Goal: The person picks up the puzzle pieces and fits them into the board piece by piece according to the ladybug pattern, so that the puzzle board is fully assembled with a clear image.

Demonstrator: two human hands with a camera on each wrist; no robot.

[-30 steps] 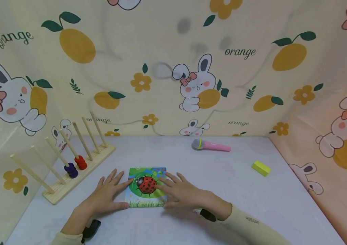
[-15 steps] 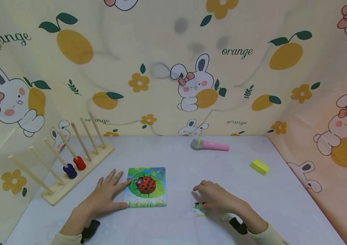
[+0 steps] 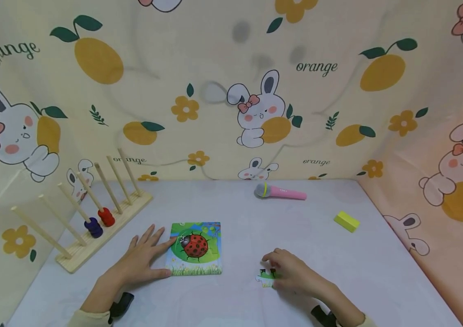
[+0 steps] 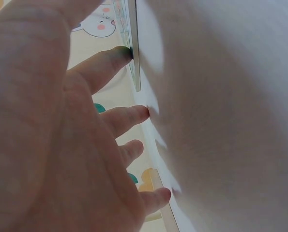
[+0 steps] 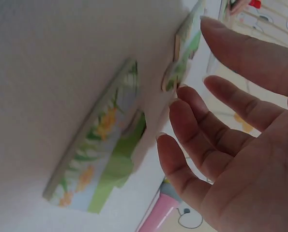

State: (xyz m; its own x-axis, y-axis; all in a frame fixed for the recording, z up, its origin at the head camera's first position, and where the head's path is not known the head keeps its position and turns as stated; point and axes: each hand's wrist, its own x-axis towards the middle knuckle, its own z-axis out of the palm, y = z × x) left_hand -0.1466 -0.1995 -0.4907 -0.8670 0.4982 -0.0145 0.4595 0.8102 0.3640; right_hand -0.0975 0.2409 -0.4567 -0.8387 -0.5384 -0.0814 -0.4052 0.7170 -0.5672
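Note:
A square ladybug puzzle (image 3: 194, 248) lies flat on the white table. My left hand (image 3: 142, 259) rests with spread fingers at its left side, the index fingertip (image 4: 124, 52) and thumb against that edge. To the right, my right hand (image 3: 290, 272) hovers low with loosely bent fingers over a loose puzzle piece (image 3: 266, 279) printed with grass and dark legs. In the right wrist view, thumb and fingertips stand apart around this piece (image 5: 185, 55); contact is hard to tell. A second puzzle piece (image 5: 98, 150) with orange flowers lies nearer the wrist, covered by the hand in the head view.
On the left stands a wooden peg rack (image 3: 106, 231) carrying blue rings (image 3: 94, 227) and red rings (image 3: 106, 217). A pink toy microphone (image 3: 282, 191) lies toward the back, and a yellow block (image 3: 346, 221) sits at the right. A printed cloth (image 3: 215, 131) hangs behind the table.
My right hand has left the ladybug puzzle's right side and moved right to the loose pieces, then shifted slightly there. The left hand has stayed put.

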